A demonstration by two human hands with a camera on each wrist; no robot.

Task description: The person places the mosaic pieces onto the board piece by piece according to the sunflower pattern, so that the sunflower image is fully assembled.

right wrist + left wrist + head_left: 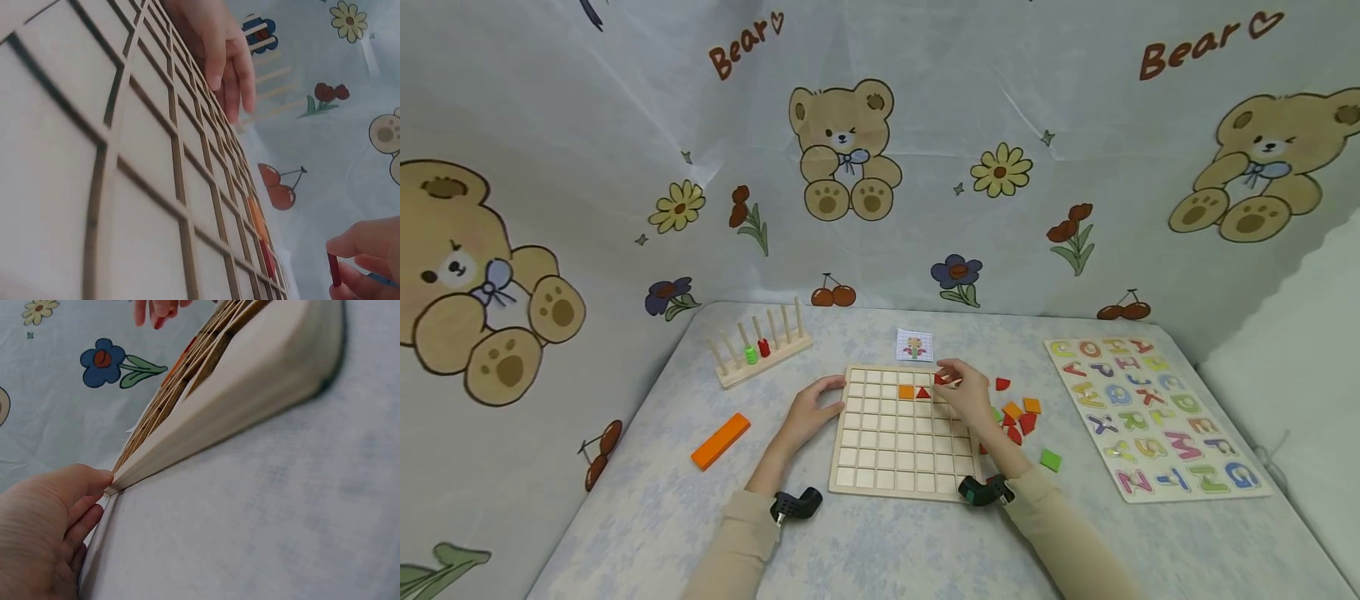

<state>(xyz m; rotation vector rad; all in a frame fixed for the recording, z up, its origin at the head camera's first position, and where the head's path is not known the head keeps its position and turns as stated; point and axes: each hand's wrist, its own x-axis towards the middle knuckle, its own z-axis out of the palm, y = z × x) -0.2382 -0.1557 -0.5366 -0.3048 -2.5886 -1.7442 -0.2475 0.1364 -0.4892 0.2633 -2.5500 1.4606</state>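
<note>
A wooden grid board [895, 493] lies in the middle of the table in the head view. Its upper rows hold an orange square tile [906, 392] and, right beside it, a red triangle tile [923, 393]. My left hand [808, 412] touches the board's left edge near the far corner, thumb and fingers fairly straight. Above the upper right cells, my right hand [966, 396] pinches a thin red tile [334, 269] between thumb and fingertips; it appears edge-on in the right wrist view, so its full shape is hidden.
Loose red, orange and green tiles [1032, 406] lie right of the board, some behind my right arm. A small picture card [914, 345] lies beyond it. An alphabet board [1150, 433] is far right; a peg rack [767, 360] and an orange bar [720, 442] are left.
</note>
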